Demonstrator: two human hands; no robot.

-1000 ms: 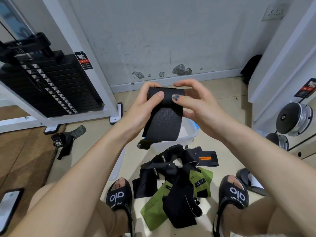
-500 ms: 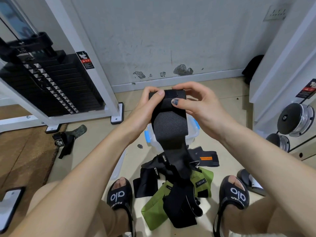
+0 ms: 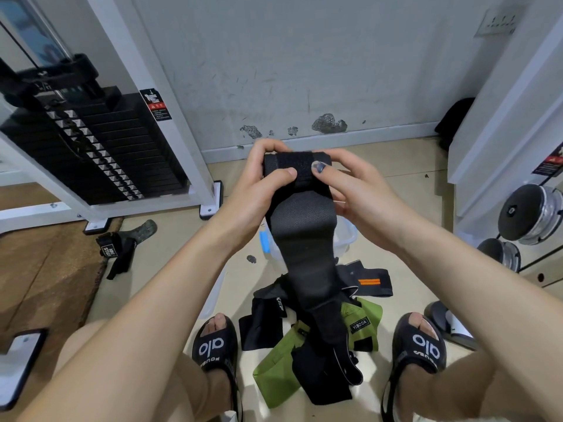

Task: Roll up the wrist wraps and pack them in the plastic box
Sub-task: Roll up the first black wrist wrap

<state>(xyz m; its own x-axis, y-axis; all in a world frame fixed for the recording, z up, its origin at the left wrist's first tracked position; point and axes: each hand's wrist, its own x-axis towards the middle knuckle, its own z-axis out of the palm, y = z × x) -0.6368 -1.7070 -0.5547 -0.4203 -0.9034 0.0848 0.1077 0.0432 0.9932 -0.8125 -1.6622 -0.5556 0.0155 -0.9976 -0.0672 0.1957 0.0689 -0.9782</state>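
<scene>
Beige floor [image 3: 396, 190] bearing a heap of wrist wraps [image 3: 307, 339], plastic box [image 3: 345, 239], and brown mat [image 3: 42, 275]

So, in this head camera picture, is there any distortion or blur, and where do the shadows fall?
Head view: wide-angle bending curves the white machine frame; the black wrist wrap and both thumbs look sharp, the forearms at the bottom edge softer; light is even, with soft shadows under the wrap pile and no strong glare.
</scene>
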